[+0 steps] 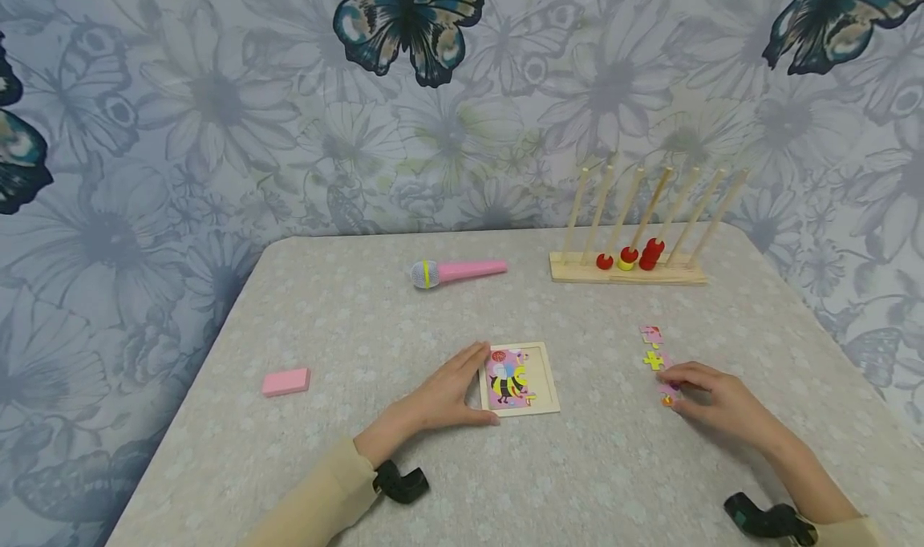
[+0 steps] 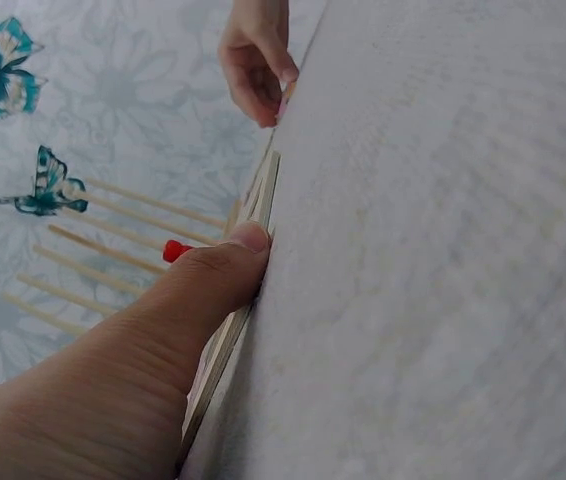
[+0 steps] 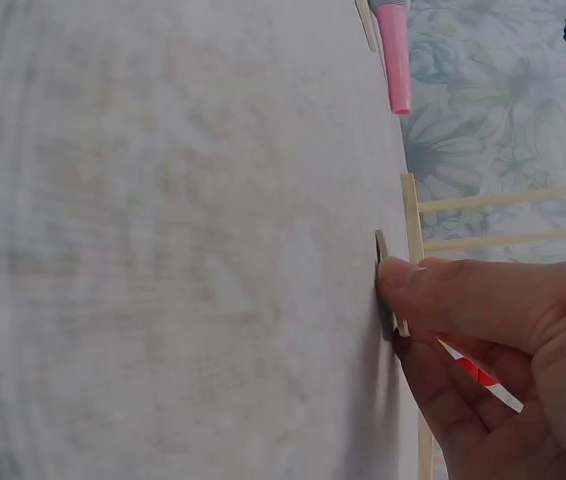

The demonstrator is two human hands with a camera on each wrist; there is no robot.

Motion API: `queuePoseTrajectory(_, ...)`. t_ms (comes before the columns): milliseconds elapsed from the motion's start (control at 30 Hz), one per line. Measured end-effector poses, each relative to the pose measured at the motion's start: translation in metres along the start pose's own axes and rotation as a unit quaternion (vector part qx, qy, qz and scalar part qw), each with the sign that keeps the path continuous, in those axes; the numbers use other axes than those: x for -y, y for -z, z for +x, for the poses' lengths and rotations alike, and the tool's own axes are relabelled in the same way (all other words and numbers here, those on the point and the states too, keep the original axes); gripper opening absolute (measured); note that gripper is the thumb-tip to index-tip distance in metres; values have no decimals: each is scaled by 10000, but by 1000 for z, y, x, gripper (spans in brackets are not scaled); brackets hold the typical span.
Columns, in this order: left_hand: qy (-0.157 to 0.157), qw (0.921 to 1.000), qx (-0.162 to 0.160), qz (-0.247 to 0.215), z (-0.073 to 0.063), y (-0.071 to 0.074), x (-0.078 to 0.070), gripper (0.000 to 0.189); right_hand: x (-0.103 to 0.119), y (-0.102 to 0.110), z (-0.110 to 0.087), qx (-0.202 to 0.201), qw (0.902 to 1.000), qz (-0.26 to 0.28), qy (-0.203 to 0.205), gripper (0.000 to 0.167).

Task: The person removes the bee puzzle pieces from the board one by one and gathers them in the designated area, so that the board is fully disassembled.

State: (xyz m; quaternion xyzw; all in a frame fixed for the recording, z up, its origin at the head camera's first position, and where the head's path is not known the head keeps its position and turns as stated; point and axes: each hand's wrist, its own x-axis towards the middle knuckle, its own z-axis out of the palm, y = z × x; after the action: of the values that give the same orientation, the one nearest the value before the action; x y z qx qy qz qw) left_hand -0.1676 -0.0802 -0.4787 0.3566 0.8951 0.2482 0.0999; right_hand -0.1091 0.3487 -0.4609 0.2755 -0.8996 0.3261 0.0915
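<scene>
We keep the puzzle board well inside the edges of the cloth-covered table, in front of us, with bare cloth between it and the right-hand row of pieces. The pink microphone and peg stand lie beyond, toward the far edge. Our left hand grips the board's left side, thumb at the near edge; our right hand pinches a thin puzzle piece, its picture hidden from us. The board is pale wood, its left part filled with a striped bee on pink. The bee sits upright to us; the near-square board shows no clear long axis. The loose row, including a yellow piece, runs away from us.
</scene>
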Motion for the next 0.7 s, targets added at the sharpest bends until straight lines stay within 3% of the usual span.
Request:
queuePoseTrajectory(200, 16, 10000, 14, -3, -2, 2, 0, 107, 10, 7, 11, -9, 9991, -361, -243, 41)
queuePoseTrajectory(367, -11, 10000, 4, 13, -2, 4, 0, 107, 33, 6, 50, -251, 9982, -255, -473, 37)
queuePoseTrajectory(467, -74, 9999, 8, 90, -1, 4, 0, 107, 53, -16, 82, -107, 9995, 51, -298, 33)
queuePoseTrajectory(600, -107, 9999, 2, 92, 0, 4, 1, 107, 77, -59, 119, 588, 9974, 410, -72, 29)
queuePoseTrajectory(700, -139, 9999, -23, 22, -1, 3, 0, 107, 86, -84, 135, 945, 9946, 390, -183, 28)
